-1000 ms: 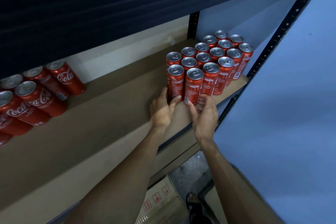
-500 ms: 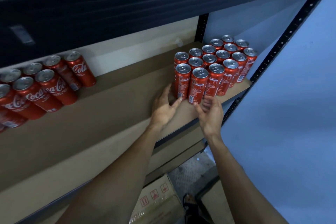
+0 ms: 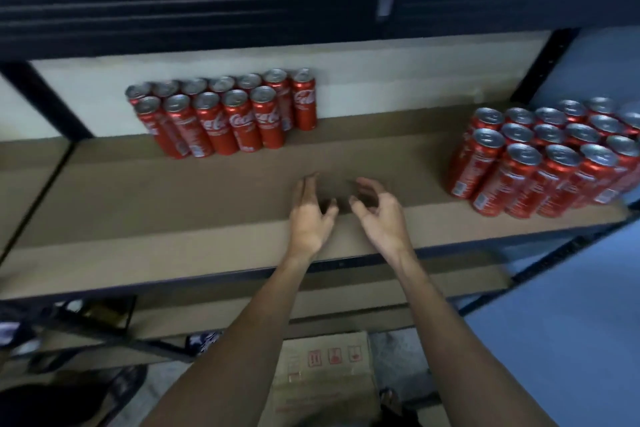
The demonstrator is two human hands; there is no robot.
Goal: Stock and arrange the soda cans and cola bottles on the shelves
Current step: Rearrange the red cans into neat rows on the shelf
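Two groups of red cola cans stand on the brown shelf board (image 3: 173,204). One block of several cans (image 3: 221,114) lines the back wall at centre left. A larger block of cans (image 3: 550,159) fills the right end. My left hand (image 3: 310,211) and my right hand (image 3: 379,210) hover over the bare middle of the shelf, between the two blocks. Both hold nothing, with fingers loosely spread and slightly curled. Neither hand touches a can. No cola bottles are in view.
A dark metal beam (image 3: 242,0) of the shelf above runs across the top. A black upright post (image 3: 543,66) stands at the right rear. A cardboard box (image 3: 325,381) sits on the floor below, between my arms. A blue wall (image 3: 571,322) closes the right side.
Both hands have left the front cans of the right block and moved left to the shelf's middle. The view has swung left, bringing the back-wall block fully into sight.
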